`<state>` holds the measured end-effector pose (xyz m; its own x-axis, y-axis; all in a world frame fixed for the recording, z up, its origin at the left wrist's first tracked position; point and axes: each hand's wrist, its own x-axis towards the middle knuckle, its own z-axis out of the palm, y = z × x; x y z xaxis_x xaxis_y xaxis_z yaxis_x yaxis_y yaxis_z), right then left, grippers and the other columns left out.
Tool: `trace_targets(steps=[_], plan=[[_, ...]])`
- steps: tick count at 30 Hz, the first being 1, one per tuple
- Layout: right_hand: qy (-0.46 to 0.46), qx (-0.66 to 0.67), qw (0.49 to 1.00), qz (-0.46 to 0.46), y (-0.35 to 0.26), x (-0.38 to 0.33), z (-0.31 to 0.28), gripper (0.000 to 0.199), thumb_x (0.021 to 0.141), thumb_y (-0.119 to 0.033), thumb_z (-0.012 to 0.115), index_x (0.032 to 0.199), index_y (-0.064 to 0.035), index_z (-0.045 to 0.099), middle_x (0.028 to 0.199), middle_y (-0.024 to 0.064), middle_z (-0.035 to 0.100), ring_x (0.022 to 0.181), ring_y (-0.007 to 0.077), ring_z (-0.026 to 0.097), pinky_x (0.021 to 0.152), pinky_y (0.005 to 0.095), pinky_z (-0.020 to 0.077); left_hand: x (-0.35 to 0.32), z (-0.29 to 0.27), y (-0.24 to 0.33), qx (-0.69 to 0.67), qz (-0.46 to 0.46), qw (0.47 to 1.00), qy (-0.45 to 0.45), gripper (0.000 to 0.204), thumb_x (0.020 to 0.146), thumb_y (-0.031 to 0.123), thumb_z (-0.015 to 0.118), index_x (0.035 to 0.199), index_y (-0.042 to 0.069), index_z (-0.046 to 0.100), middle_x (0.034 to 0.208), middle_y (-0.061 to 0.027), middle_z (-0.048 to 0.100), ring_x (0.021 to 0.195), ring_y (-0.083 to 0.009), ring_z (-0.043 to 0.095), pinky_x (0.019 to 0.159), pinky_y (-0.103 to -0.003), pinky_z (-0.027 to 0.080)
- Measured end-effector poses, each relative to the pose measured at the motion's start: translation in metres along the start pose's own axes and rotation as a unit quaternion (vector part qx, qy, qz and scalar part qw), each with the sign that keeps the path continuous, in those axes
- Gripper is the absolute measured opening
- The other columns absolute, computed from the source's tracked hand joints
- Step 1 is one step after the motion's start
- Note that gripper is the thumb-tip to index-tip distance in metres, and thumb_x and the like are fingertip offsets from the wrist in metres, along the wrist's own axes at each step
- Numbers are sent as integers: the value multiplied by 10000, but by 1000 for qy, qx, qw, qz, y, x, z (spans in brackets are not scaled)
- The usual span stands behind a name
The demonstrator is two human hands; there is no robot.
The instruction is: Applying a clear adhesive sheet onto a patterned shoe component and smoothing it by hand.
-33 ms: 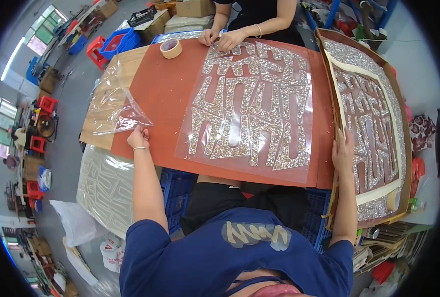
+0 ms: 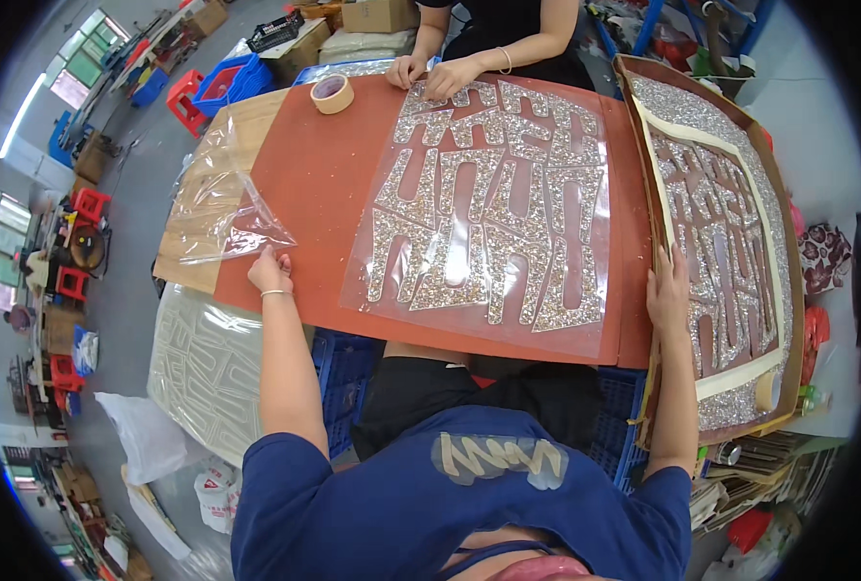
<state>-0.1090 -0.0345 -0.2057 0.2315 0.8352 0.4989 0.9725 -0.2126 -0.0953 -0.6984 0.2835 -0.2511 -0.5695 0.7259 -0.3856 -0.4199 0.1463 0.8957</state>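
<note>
My left hand (image 2: pixel 272 273) pinches the near corner of a clear plastic film (image 2: pixel 219 208), which lies crumpled and shiny over the table's left end. My right hand (image 2: pixel 669 290) is flat with fingers stretched out, resting along the left rim of a shallow cardboard tray (image 2: pixel 655 232). Between my hands, a transparent sheet (image 2: pixel 353 290) bears several glittery silver cut-out shapes (image 2: pixel 440 257). Similar glittery pieces, edged with cream tape (image 2: pixel 740 376), lie in the tray. At the far side, another person's two hands (image 2: pixel 440 77) touch the sheet's far left corner.
The reddish-brown board (image 2: pixel 304 184) covers most of the table. A roll of masking tape (image 2: pixel 332 94) stands near its far edge; another tape roll (image 2: pixel 768 392) lies in the tray. Below left hangs a pale sheet with cut outlines (image 2: pixel 208 363). Blue crates (image 2: pixel 345 373) sit under the table.
</note>
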Motion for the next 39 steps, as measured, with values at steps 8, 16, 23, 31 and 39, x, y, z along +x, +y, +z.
trace_targets(steps=[8,16,23,31,39], plan=[[-50,232,960,147,-98,130,44,444,798,-222,641,1168,-11,516,1229,253,503,1170,404,457,1003,475,355,-209,134,-45,502,544,610,-284,676,720,200,671,1334,69,420,1335,-276,395,1257,-423,360,1043,-480,292],[-77,90,993,12,-75,165,95,326,837,-269,570,1033,-13,619,1072,216,617,974,374,587,810,446,464,-169,185,-38,580,426,669,-185,776,825,392,574,1436,48,240,1508,-222,130,1405,-410,56,1067,-649,74],[18,66,995,-67,-54,172,138,293,827,-186,576,1038,9,631,1061,221,614,1045,384,547,913,458,416,-47,84,23,653,247,709,99,841,836,303,581,1448,-14,99,1461,-217,241,1363,-368,219,1070,-583,167],[25,181,975,-129,-153,185,149,178,790,-144,616,879,5,654,1044,197,622,1050,374,536,933,442,400,-22,38,41,710,229,665,0,417,821,206,547,1198,28,560,1176,-172,608,1129,-329,555,996,-549,297],[-32,417,884,-208,-349,139,118,149,776,-153,669,849,-24,664,1008,155,625,1024,340,549,889,445,421,-58,11,85,780,313,542,-25,172,790,125,546,820,90,712,895,-141,694,996,-313,621,927,-517,346]])
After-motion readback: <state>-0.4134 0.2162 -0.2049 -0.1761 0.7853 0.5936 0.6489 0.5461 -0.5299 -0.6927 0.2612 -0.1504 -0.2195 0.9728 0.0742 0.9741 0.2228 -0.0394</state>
